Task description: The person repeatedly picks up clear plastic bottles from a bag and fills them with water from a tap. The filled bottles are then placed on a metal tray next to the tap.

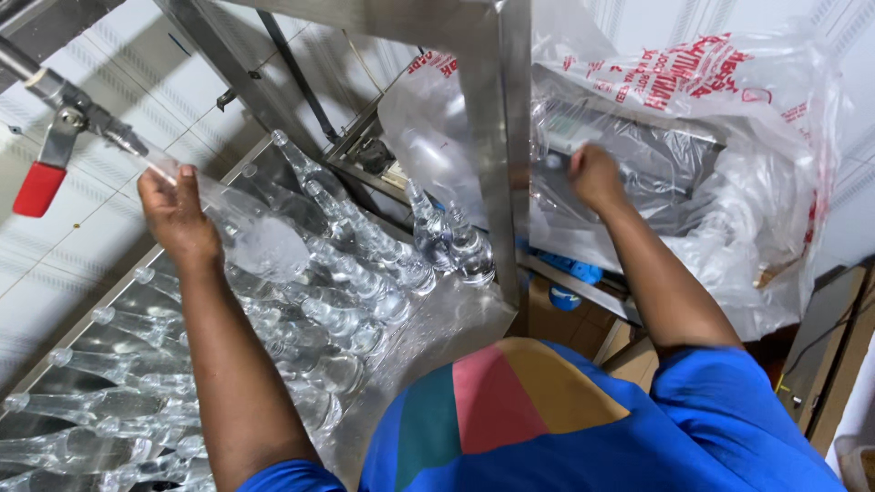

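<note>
Nearest us is our blue shirt [583, 437] with its coloured panel. Our left hand [178, 219] closes its fingers around a clear bottle [241, 228], holding its mouth at the nozzle [137, 150] of a pipe with a red-handled valve [41, 178], far left. Filled bottles [337, 273] lie in rows on the steel bench [437, 319] below. Our right hand [592, 173] reaches far right past a steel post [501, 155], fingers curled on a machine under plastic sheeting [729, 182]; how tightly we cannot tell.
</note>
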